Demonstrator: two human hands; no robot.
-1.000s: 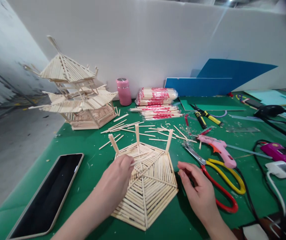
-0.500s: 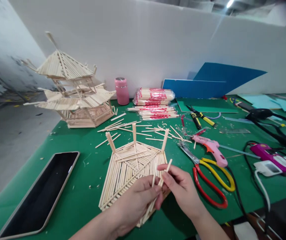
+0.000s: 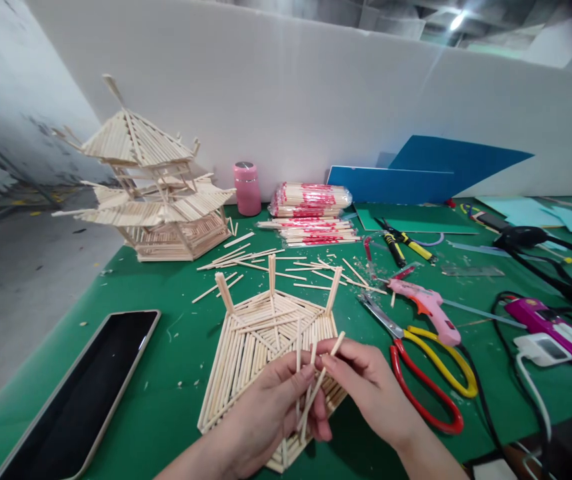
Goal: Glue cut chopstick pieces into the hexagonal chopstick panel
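Note:
Several thin wooden sticks (image 3: 315,393) fan out between my hands, above the near right part of a flat hexagonal stick base (image 3: 239,343). My left hand (image 3: 279,400) is closed around their middles. Thumb and fingers of my right hand (image 3: 361,377) pinch one slanted stick (image 3: 335,348) near its upper end. Three short posts of bundled sticks stand on the far corners of the base, the middle post (image 3: 272,273) at the back. A few loose sticks lie across the base's centre. My hands hide its near right side.
A stick-built pagoda (image 3: 151,200) stands back left, beside a pink flask (image 3: 247,189). Packed sticks (image 3: 311,200) lie behind loose ones. Scissors (image 3: 431,373), a pink glue gun (image 3: 426,305), pliers (image 3: 406,243) and cables are on the right. A phone (image 3: 81,393) lies left.
The sticks in my hands have spread apart, and one now stands more upright at the left. My right hand has shifted slightly down and right. The camera view has tilted slightly.

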